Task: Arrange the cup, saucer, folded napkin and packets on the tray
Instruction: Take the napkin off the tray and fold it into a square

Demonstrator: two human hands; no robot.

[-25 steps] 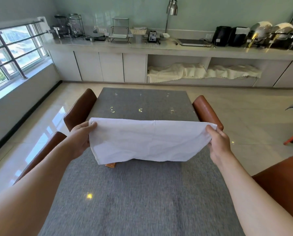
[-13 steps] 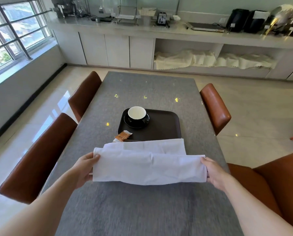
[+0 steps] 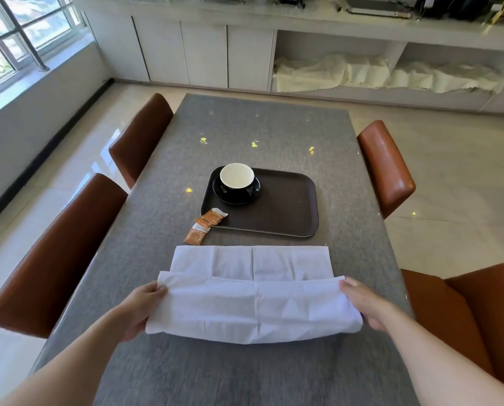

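A white napkin (image 3: 252, 294) is spread across the near middle of the grey table (image 3: 262, 127), with its near half lifted and folded over toward the far half. The left end of that raised fold is pinched by the left hand (image 3: 140, 309), whose fingers are closed on the cloth; the right end is gripped in the same way by the right hand (image 3: 362, 304). The napkin is thus stretched between the 2 hands, while its far edge lies flat on the table, just short of the tray.

Beyond the napkin, a dark brown tray (image 3: 285, 206) is set at the centre of the table. In its far left corner a black saucer (image 3: 236, 196) is placed, and a black cup (image 3: 236, 178) with a white inside stands on it, upright and empty.

At the tray's near left corner, 3 orange packets (image 3: 205, 225) are seen overlapping in a line: the farthest lies on the tray, the nearest lies on the table, close to the napkin's far left corner.

4 brown chairs (image 3: 54, 253) are ranged along the table's 2 long edges, 2 to each side.
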